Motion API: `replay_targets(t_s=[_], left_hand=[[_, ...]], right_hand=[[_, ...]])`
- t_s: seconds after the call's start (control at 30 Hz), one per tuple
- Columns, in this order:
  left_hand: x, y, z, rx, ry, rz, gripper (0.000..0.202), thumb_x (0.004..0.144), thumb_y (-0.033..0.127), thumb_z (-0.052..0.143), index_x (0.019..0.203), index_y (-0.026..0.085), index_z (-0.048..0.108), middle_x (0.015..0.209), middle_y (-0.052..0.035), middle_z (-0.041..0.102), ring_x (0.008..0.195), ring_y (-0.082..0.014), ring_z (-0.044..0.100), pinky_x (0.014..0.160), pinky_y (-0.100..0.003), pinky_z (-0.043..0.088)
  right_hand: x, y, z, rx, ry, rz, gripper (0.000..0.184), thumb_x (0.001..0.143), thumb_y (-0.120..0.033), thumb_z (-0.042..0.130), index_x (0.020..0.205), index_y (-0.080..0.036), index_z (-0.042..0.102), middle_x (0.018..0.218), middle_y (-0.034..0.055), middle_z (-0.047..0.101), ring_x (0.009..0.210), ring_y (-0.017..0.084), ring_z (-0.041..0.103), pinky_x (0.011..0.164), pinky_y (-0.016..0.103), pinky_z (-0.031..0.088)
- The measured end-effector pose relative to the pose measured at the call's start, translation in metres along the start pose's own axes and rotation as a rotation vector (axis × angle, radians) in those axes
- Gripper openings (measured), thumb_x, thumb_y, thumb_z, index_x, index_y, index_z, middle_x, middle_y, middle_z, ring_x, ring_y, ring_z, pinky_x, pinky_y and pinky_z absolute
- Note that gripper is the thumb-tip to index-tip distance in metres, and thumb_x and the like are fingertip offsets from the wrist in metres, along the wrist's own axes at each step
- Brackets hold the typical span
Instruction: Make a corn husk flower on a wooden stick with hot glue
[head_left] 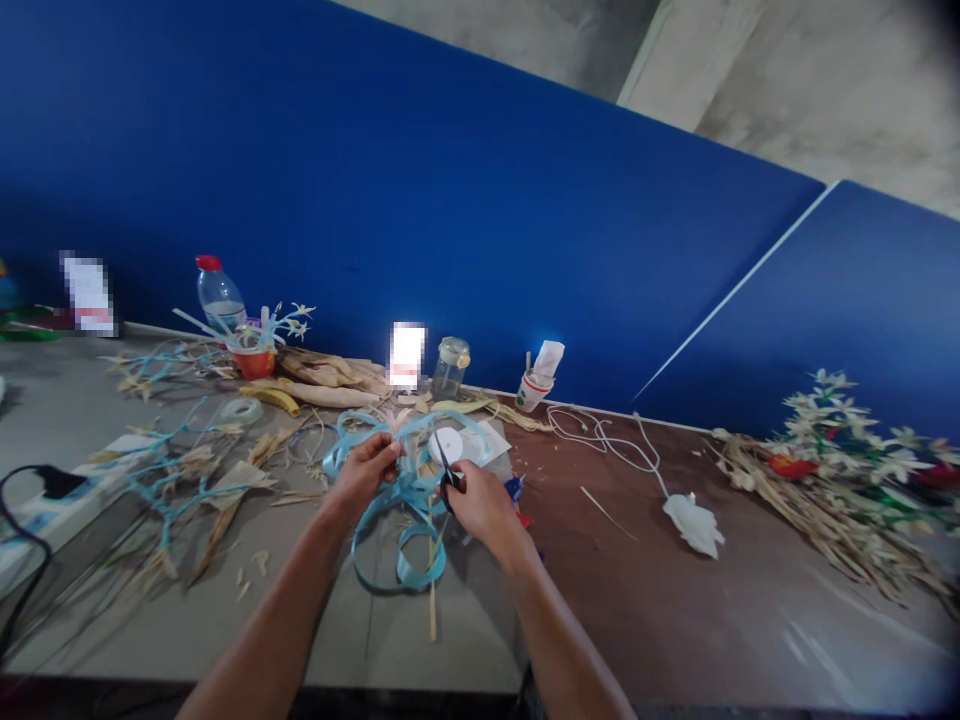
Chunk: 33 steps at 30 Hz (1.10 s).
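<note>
Dark-handled scissors (pixel 442 452) are in my right hand (pixel 480 505), fingers wrapped round the handles and blades pointing up and away. My left hand (pixel 369 465) is closed in a pinch, and a pale petal-like piece (pixel 400 420) stands up at its fingertips. Loops of light blue ribbon (pixel 420 575) lie beneath and between both hands on the grey table. A white round spool (pixel 446 445) sits just behind the scissors. Below the ribbon, a thin straw-coloured strip (pixel 433 610) points towards the table's front edge.
Blue-stemmed flower sprays (pixel 169 490) and a white power strip (pixel 75 500) occupy the left. Along the blue partition stand a bottle (pixel 219 295), red pot (pixel 253 362), lit phone (pixel 407 355), jar (pixel 451 370) and paper cup (pixel 534 390). White cable (pixel 600 435) and dried flowers (pixel 840 480) lie right.
</note>
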<state>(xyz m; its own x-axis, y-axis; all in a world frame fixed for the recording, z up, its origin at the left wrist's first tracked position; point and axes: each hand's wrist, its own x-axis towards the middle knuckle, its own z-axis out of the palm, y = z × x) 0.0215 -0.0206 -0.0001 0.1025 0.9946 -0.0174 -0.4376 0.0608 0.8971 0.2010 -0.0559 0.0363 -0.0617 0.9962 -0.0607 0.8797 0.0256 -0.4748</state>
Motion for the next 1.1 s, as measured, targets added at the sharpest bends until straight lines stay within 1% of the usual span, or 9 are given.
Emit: replay_targets(t_s=[0.2,0.3,0.5,0.6,0.7,0.8,0.9,1.0,1.1], left_hand=[[-0.002,0.004,0.003,-0.013,0.009,-0.017,0.024,0.062,0.03,0.074,0.07,0.015,0.056,0.068,0.002,0.058,0.043,-0.0025,0.041,0.043,-0.016,0.036],[-0.003,0.006,0.004,-0.04,0.012,-0.023,0.024,0.06,0.026,0.075,0.071,0.015,0.058,0.069,0.0018,0.059,0.045,-0.0026,0.043,0.045,-0.017,0.037],[-0.002,0.003,0.003,0.001,-0.016,0.033,0.019,0.065,0.026,0.071,0.076,0.014,0.061,0.063,0.0024,0.054,0.045,-0.0034,0.041,0.041,-0.015,0.031],[0.001,-0.002,0.001,0.048,-0.006,0.033,0.02,0.066,0.028,0.071,0.077,0.014,0.061,0.059,0.0036,0.052,0.043,-0.003,0.039,0.04,-0.015,0.029],[0.002,-0.004,-0.001,0.052,-0.004,0.03,0.024,0.065,0.029,0.071,0.081,0.014,0.062,0.062,0.003,0.054,0.044,-0.0033,0.041,0.042,-0.016,0.032],[0.003,-0.004,-0.002,0.06,-0.035,0.018,0.026,0.065,0.031,0.071,0.083,0.014,0.062,0.065,0.0025,0.056,0.045,-0.004,0.043,0.044,-0.017,0.034],[0.002,-0.004,-0.003,0.093,-0.07,0.022,0.025,0.067,0.032,0.069,0.083,0.014,0.061,0.062,0.0032,0.054,0.044,-0.0038,0.042,0.043,-0.017,0.033],[0.001,-0.002,-0.001,0.107,-0.042,0.016,0.027,0.066,0.033,0.07,0.081,0.014,0.06,0.063,0.0029,0.054,0.045,-0.0041,0.043,0.043,-0.017,0.033],[0.0,0.0,0.003,0.058,-0.006,-0.009,0.029,0.062,0.032,0.074,0.08,0.014,0.059,0.064,0.0032,0.055,0.045,-0.004,0.044,0.043,-0.018,0.034]], right_hand=[[0.004,-0.009,0.013,-0.109,-0.015,-0.012,0.036,0.082,-0.036,0.049,0.111,-0.016,0.054,0.099,0.0121,0.067,0.094,0.023,0.061,0.074,0.029,0.039],[0.005,-0.012,0.02,-0.132,-0.02,-0.05,0.037,0.082,-0.036,0.05,0.112,-0.015,0.053,0.1,0.014,0.066,0.096,0.025,0.061,0.075,0.03,0.04],[0.005,-0.016,0.027,-0.213,-0.078,-0.073,0.034,0.08,-0.034,0.052,0.107,-0.014,0.055,0.098,0.0158,0.067,0.093,0.027,0.062,0.072,0.031,0.043],[0.005,-0.018,0.025,-0.254,-0.105,-0.093,0.033,0.08,-0.035,0.05,0.104,-0.013,0.057,0.097,0.0172,0.067,0.091,0.027,0.063,0.072,0.032,0.044],[0.002,-0.022,0.017,-0.303,-0.133,-0.142,0.035,0.079,-0.038,0.052,0.1,-0.012,0.062,0.095,0.0188,0.068,0.089,0.029,0.064,0.07,0.033,0.046],[-0.001,-0.028,0.007,-0.365,-0.185,-0.181,0.033,0.076,-0.036,0.054,0.093,-0.011,0.067,0.093,0.0196,0.069,0.088,0.031,0.065,0.069,0.032,0.048],[-0.002,-0.032,0.0,-0.411,-0.224,-0.19,0.033,0.077,-0.035,0.054,0.092,-0.011,0.069,0.092,0.019,0.069,0.088,0.03,0.065,0.068,0.032,0.049],[-0.001,-0.033,-0.002,-0.428,-0.263,-0.201,0.032,0.077,-0.034,0.053,0.093,-0.012,0.069,0.092,0.0178,0.07,0.087,0.029,0.066,0.068,0.03,0.05],[0.001,-0.033,-0.001,-0.441,-0.251,-0.198,0.03,0.078,-0.032,0.053,0.092,-0.011,0.07,0.091,0.0179,0.07,0.086,0.029,0.066,0.067,0.03,0.05]])
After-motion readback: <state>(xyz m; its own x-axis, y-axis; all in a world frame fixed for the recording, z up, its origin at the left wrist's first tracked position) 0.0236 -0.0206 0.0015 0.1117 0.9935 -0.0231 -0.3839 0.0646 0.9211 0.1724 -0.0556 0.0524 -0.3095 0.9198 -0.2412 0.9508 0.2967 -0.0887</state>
